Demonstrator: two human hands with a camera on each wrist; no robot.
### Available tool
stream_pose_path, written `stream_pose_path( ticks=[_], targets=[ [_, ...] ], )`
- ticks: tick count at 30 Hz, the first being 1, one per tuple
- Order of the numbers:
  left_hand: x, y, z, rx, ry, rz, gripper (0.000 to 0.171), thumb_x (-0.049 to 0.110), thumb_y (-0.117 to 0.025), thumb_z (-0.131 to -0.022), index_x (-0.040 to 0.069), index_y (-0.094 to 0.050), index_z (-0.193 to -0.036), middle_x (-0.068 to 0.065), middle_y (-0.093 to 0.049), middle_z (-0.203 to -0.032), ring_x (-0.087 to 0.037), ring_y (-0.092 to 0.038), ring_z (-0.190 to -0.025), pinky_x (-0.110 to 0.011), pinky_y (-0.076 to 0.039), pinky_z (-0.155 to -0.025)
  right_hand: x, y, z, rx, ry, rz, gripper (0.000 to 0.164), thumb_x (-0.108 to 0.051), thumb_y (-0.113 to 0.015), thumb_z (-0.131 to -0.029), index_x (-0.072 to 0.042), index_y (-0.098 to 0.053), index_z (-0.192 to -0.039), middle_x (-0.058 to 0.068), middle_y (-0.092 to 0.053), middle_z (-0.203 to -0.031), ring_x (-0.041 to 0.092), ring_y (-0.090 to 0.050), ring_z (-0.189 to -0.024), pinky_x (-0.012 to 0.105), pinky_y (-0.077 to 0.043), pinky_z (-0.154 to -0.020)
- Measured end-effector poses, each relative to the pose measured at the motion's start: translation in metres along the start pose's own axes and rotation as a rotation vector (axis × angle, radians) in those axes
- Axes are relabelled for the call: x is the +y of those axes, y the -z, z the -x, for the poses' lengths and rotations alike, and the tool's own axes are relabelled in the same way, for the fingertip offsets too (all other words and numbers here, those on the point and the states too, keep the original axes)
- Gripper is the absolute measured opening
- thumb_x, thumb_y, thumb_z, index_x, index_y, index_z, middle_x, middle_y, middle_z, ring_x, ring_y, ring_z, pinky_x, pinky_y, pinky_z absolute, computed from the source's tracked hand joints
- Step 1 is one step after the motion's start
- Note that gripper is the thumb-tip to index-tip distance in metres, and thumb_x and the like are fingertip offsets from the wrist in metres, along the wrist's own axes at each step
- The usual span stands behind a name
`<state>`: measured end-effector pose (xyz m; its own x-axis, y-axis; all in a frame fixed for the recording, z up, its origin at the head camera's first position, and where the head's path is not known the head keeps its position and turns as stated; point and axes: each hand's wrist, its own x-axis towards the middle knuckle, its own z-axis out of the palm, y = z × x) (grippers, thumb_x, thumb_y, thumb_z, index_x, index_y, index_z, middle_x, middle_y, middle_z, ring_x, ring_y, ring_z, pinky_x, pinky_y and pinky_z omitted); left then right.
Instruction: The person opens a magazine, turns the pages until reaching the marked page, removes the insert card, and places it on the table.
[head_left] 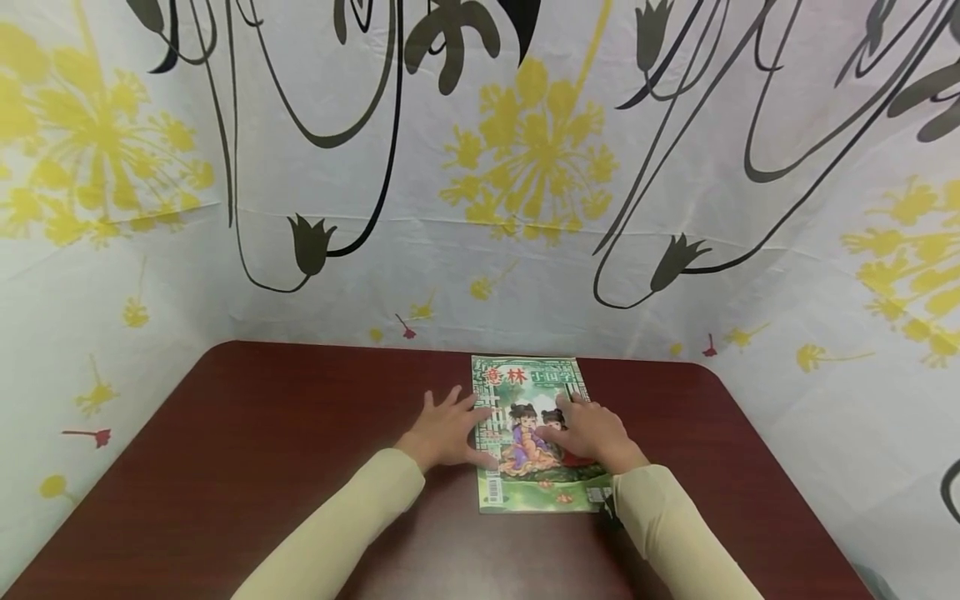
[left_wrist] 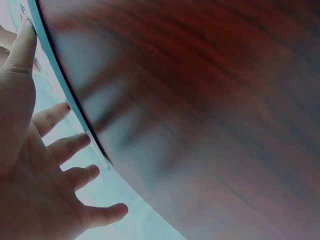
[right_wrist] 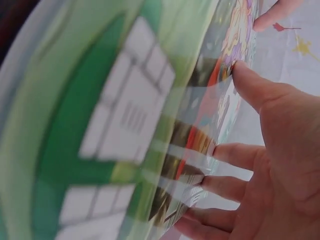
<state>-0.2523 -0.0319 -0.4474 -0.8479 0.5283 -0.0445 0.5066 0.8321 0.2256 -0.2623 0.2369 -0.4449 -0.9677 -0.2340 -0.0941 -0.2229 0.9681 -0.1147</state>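
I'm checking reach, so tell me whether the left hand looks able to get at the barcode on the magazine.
Probably yes: the left hand has its thumb at the magazine, just above the barcode in the head view; nothing covers it, and the right hand is farther right.

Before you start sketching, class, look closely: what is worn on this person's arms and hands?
Plain, pale-yellow long sleeves: the left sleeve and right sleeve both reach the wrist. The left hand and right hand are bare, with no gloves or rings visible.
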Motion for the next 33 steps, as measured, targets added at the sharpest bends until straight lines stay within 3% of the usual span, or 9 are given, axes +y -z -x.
stream_pose_path(
  ticks=[8,23,33],
  targets=[
    [-0.015,0.004,0.009,-0.005,0.013,0.027,0.087,0.069,-0.071,-0.076,0.025,-0.049,-0.148,-0.008,-0.035,-0.159,-0.041,-0.022,-0.148,-0.075,-0.016,-0.108,0.000,0.000,0.005,-0.021,0.058,-0.064,0.082,-0.063,-0.059,-0.090,-0.012,-0.042,-0.152,0.024,-0.037,-0.154,0.048,-0.041,-0.135,0.065,-0.041,-0.098],
    [-0.034,0.011,0.021,-0.051,0.038,0.074,0.085,0.065,-0.073,-0.078,0.025,-0.048,-0.149,-0.007,-0.033,-0.160,-0.040,-0.019,-0.149,-0.075,-0.014,-0.108,0.005,-0.004,0.007,-0.012,0.223,-0.090,0.078,-0.060,-0.060,-0.091,-0.011,-0.047,-0.149,0.024,-0.037,-0.154,0.046,-0.044,-0.133,0.064,-0.039,-0.101],
    [-0.044,0.012,0.025,-0.060,0.054,0.078,0.085,0.066,-0.072,-0.077,0.026,-0.048,-0.149,-0.006,-0.032,-0.161,-0.039,-0.018,-0.149,-0.074,-0.013,-0.109,0.000,-0.006,0.006,-0.007,0.254,-0.103,0.076,-0.059,-0.061,-0.091,-0.013,-0.047,-0.149,0.022,-0.038,-0.154,0.045,-0.044,-0.134,0.064,-0.037,-0.104]
  ],
)
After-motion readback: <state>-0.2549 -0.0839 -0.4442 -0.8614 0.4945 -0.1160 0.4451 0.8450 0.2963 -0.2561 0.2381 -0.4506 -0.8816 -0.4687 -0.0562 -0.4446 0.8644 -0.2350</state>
